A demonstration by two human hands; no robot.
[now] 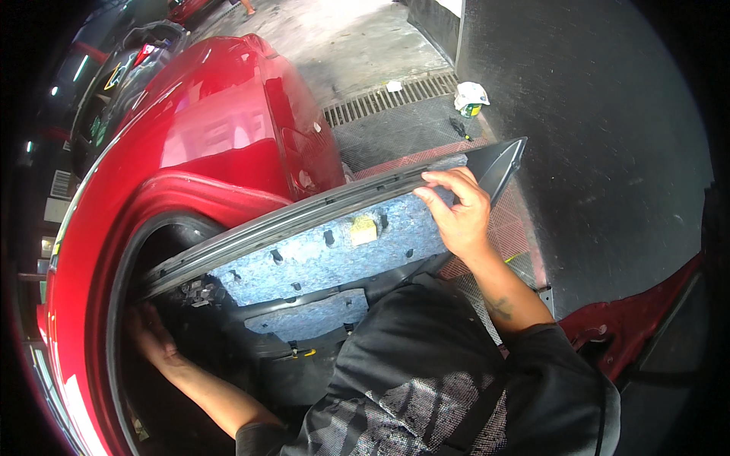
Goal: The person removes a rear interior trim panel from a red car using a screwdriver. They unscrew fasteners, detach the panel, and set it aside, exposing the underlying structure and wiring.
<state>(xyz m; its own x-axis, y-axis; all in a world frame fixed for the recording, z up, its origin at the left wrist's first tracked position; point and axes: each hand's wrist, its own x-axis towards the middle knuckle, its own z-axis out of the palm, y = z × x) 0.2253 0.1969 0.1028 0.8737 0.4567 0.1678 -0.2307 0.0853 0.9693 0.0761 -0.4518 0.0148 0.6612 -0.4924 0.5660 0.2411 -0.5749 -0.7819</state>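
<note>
Beside the red car [228,114], right hand [456,213] clamps the door panel [334,243] (felt-backed); left hand [148,334] lies flat underneath, well apart.

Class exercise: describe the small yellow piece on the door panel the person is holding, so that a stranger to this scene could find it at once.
Start at the red car body and find the long door trim panel held across its opening, the right hand gripping its upper edge. Its back is covered in grey-blue felt padding. Left of that hand sits a small yellow foam block, the only bright yellow patch among dark clip holes.
</note>
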